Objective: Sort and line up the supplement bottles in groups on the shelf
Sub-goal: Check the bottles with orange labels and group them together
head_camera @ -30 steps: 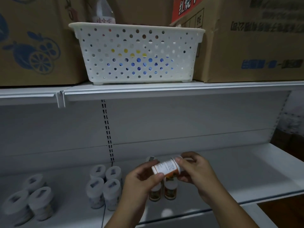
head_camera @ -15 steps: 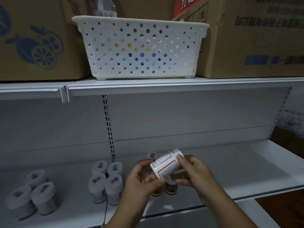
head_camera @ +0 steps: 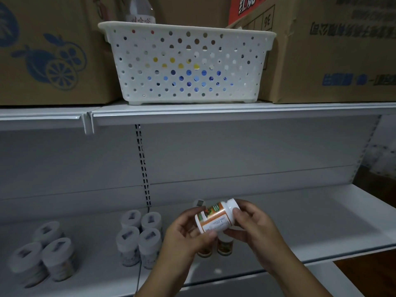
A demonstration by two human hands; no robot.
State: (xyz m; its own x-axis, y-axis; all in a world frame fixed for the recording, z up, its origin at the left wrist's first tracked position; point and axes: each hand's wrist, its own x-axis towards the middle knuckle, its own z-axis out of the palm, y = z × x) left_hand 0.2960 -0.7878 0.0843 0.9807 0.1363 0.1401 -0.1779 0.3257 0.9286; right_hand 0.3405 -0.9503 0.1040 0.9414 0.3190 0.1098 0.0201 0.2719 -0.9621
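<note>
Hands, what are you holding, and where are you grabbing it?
Both hands hold one orange-labelled supplement bottle, tilted: the left hand grips its bottom end, the right hand its white cap end.

White supplement bottle (head_camera: 216, 218), orange-green label, tilted above the shelf (head_camera: 300, 221). Grouped upright bottles (head_camera: 139, 236) standing left.

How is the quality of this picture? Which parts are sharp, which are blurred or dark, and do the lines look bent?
Head view: dim, bluish light. The held bottle and both hands, left and right, are fairly sharp; the bottles at far left are blurred. The shelf edge bows slightly from the wide lens. The label's small print is unreadable.
</note>
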